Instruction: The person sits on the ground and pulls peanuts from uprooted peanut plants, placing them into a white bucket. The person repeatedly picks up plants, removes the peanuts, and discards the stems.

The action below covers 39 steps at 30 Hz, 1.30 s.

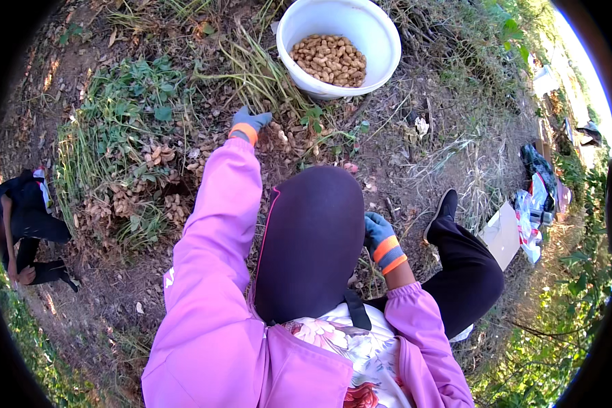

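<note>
My left hand point(251, 124), in a blue-grey work glove with an orange cuff, reaches over the ground at the foot of a bundle of pulled peanut stems point(257, 76). Its thumb and forefinger are spread, and nothing shows between them. Just right of it lie peanut pods point(282, 135) among dry leaves. My right hand point(380, 235), gloved alike, hangs low beside my raised knee point(313, 229); the knee hides its fingertips. Beyond the left hand, a white plastic bucket point(290, 69) holds a heap of unshelled peanuts point(331, 60).
A pile of uprooted peanut plants point(127, 112) with pods point(125, 199) lies to the left. Farther left another person point(28, 214) bends low. On the right are a cardboard sheet point(501, 234), plastic bags point(528, 224) and a metal flask point(541, 218).
</note>
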Available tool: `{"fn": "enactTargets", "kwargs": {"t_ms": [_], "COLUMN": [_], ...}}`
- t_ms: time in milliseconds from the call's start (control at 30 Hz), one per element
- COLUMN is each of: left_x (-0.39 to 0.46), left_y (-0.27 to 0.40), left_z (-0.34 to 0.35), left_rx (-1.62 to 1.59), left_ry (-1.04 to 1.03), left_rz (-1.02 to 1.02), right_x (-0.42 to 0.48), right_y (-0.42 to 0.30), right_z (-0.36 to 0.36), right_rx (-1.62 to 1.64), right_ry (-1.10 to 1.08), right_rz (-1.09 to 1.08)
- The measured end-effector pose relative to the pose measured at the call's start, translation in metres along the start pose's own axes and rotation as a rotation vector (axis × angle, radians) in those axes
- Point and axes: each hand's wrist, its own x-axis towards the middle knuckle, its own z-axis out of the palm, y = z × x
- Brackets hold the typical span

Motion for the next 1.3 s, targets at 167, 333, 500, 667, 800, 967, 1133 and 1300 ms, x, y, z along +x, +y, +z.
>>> {"fn": "enactTargets", "kwargs": {"t_ms": [167, 333, 500, 667, 800, 967, 1133, 1300], "left_x": [-0.057, -0.085, -0.088, -0.086, -0.070, -0.072, -0.071, -0.078], "left_y": [0.019, 0.026, 0.034, 0.031, 0.006, -0.003, -0.008, -0.008], "left_z": [-0.056, -0.079, -0.076, -0.055, -0.061, -0.063, -0.065, -0.070], "left_rx": [-0.507, -0.710, -0.785, -0.903, -0.768, -0.846, -0.719, -0.750], "left_ry": [-0.180, -0.220, -0.187, -0.266, -0.234, -0.280, -0.289, -0.387], "left_rz": [0.003, -0.023, 0.026, 0.074, 0.014, -0.059, -0.042, -0.001], "right_x": [0.009, 0.012, 0.016, 0.032, 0.046, 0.072, 0.158, 0.184], "right_y": [0.001, 0.001, -0.006, -0.021, -0.034, -0.051, -0.059, -0.075], "right_z": [0.004, 0.008, 0.015, 0.024, 0.046, 0.075, 0.094, 0.143], "right_rx": [0.052, 0.029, 0.035, -0.047, -0.060, -0.258, -0.644, -0.949], "right_ry": [-0.043, -0.069, -0.040, -0.078, -0.114, -0.097, -0.052, 0.041], "right_rz": [-0.003, -0.015, -0.046, -0.150, -0.150, -0.252, -0.525, -0.582]}}
